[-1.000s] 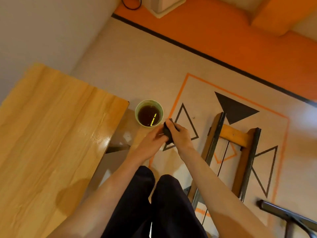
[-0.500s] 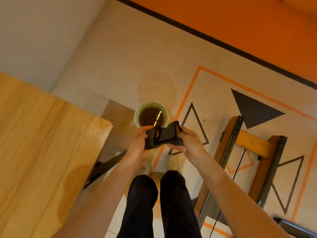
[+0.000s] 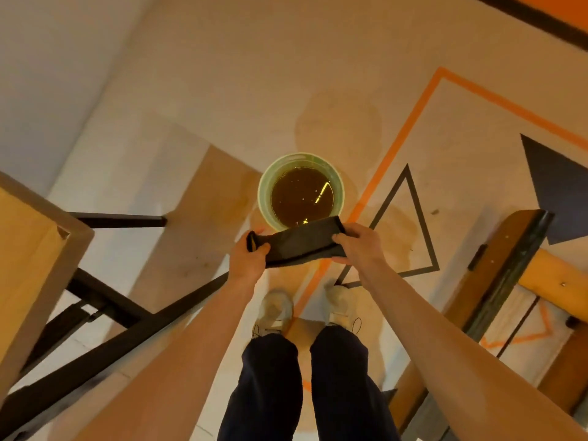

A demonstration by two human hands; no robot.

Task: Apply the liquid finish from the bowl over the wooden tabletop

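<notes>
the floor covering [image 3: 254,74] fills most of the view, pale beige with an orange outline, a hollow dark triangle and a solid dark triangle printed on it, and some darker blotches near the middle. at the left edge a corner of the wooden tabletop [image 3: 28,249] juts in, seen from above and slightly from the side, with its black metal frame [image 3: 105,303] running under it and out across the floor. on the right lies a wooden frame with dark metal rails [image 3: 506,281], flat on the covering. the person stands at the bottom centre in dark trousers [image 3: 270,393] and pale shoes [image 3: 275,310], both bare forearms reaching forward.

the green bowl [image 3: 264,186] sits on the floor just ahead of the shoes, well off the tabletop and to its right, holding dark brown liquid finish [image 3: 302,195] with a few small bubbles and a bright reflection on it.

a dark cloth [image 3: 302,243] is stretched out between the two hands, its far edge overlapping the near rim of the bowl in this view; whether it touches the bowl cannot be told. the left hand [image 3: 249,259] is closed around the cloth's left end, fingers curled over it. the right hand [image 3: 358,245] pinches the cloth's right end, fingers wrapped on top.
</notes>
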